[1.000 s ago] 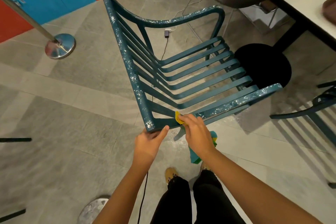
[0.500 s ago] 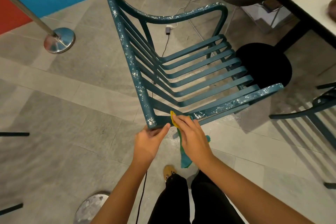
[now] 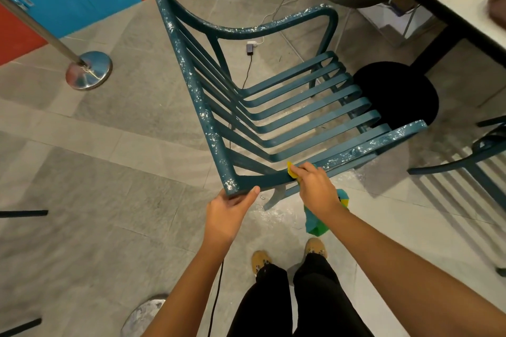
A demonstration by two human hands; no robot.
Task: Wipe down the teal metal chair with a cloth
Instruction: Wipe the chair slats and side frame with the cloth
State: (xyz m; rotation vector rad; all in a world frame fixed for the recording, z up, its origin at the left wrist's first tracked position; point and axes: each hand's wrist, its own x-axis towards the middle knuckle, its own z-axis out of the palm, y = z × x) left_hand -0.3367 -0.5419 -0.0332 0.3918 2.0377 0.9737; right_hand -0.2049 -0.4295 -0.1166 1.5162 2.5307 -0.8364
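Right hand [image 3: 315, 189], clutching the cloth [image 3: 313, 224], has advanced along the teal metal chair's [image 3: 195, 90] speckled armrest [image 3: 369, 146]; left hand [image 3: 230, 208] grips its corner.

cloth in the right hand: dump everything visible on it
The cloth looks like soft fabric in several colours. A yellow corner sticks out past the fingertips, and a teal and green tail with a yellow patch hangs limp below the wrist. It is bunched in the grip of the right hand, which presses the yellow end against the near armrest rail of the teal metal chair. The hand hides most of its middle.
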